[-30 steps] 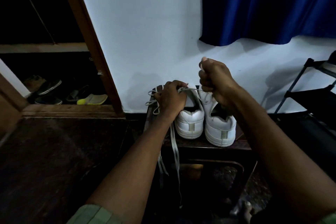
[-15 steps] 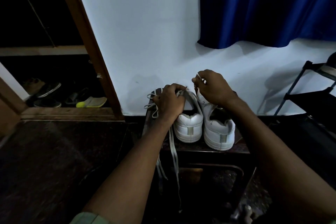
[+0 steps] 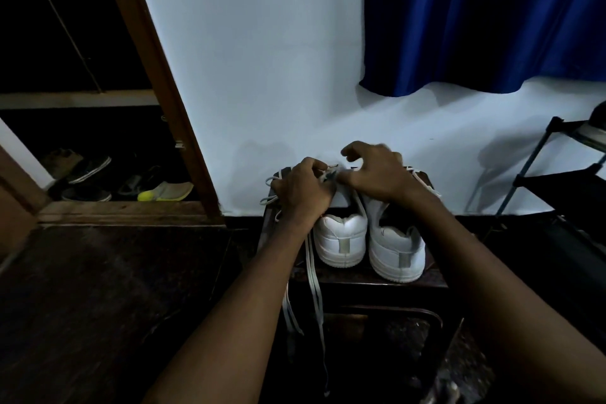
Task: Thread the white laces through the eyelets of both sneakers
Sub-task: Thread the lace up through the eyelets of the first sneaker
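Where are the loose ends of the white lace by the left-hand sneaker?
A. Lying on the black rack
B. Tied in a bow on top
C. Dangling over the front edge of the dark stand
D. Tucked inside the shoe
C: the loose lace ends run down from under the left hand, past the left sneaker and below the edge of the dark stand.

No text, brand or number can be read on anything; the light is dim.

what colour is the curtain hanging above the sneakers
Deep blue. The curtain shows in the head view, top right, against the white wall.
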`<action>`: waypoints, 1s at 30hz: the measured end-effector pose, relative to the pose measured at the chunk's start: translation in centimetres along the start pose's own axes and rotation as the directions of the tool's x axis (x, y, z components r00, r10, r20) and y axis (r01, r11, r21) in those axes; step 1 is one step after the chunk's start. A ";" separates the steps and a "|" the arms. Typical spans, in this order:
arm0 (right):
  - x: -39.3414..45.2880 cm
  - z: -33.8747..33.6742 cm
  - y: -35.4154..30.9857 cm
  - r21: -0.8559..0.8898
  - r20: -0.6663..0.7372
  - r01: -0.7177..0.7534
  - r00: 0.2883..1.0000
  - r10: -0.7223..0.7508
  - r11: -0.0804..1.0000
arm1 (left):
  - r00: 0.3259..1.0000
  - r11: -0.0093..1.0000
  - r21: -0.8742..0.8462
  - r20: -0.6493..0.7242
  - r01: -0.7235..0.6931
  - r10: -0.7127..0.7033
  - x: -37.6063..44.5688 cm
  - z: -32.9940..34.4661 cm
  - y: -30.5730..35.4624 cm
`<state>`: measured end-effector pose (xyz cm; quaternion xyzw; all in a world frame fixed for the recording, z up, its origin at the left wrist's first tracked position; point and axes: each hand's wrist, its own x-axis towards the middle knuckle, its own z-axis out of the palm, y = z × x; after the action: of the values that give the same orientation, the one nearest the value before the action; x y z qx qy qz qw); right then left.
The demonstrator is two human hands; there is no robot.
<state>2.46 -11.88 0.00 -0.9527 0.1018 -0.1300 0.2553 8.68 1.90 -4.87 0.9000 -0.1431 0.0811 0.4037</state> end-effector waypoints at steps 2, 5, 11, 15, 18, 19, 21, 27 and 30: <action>-0.1 1.0 -0.4 0.005 0.064 -0.006 0.998 0.006 1.000 | 1.000 1.000 0.025 0.016 0.008 -0.008 0.1 -0.2 0.0; 0.0 2.1 -0.3 -0.084 0.040 -0.059 0.997 0.063 0.995 | 0.995 0.999 0.038 0.099 0.018 -0.022 0.5 -0.7 -0.2; 1.3 1.1 0.3 0.059 0.039 -0.185 0.982 0.183 0.981 | 0.971 0.995 0.012 0.220 0.095 -0.095 1.9 -2.1 -0.1; 1.3 1.2 0.5 0.102 0.027 -0.177 0.984 0.175 0.979 | 0.968 0.989 0.132 0.250 -0.065 0.031 1.8 -1.9 0.7; 1.4 1.4 1.0 0.094 0.015 -0.145 0.989 0.144 0.985 | 0.955 0.945 0.258 0.265 -0.202 0.132 2.0 -1.5 0.7; 1.4 1.6 1.2 0.081 0.009 -0.125 0.992 0.125 0.989 | 0.955 0.936 0.273 0.255 -0.221 0.151 2.3 -1.4 0.6; 1.4 1.8 1.3 0.053 0.003 -0.087 0.996 0.087 0.995 | 0.958 0.930 0.286 0.237 -0.229 0.162 2.8 -1.2 0.4; 1.5 1.6 1.1 0.009 0.025 -0.051 0.998 0.051 0.999 | 0.945 0.927 0.308 0.303 -0.215 0.118 3.5 -0.9 0.7; 1.7 1.6 1.3 0.012 0.021 -0.046 0.999 0.046 0.999 | 0.929 0.977 0.170 0.365 -0.131 0.062 3.9 -0.7 0.6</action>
<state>4.41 -12.64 -1.68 -0.9497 0.1202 -0.1151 0.2652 12.19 1.27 -3.01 0.9261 -0.2499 -0.0507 0.2780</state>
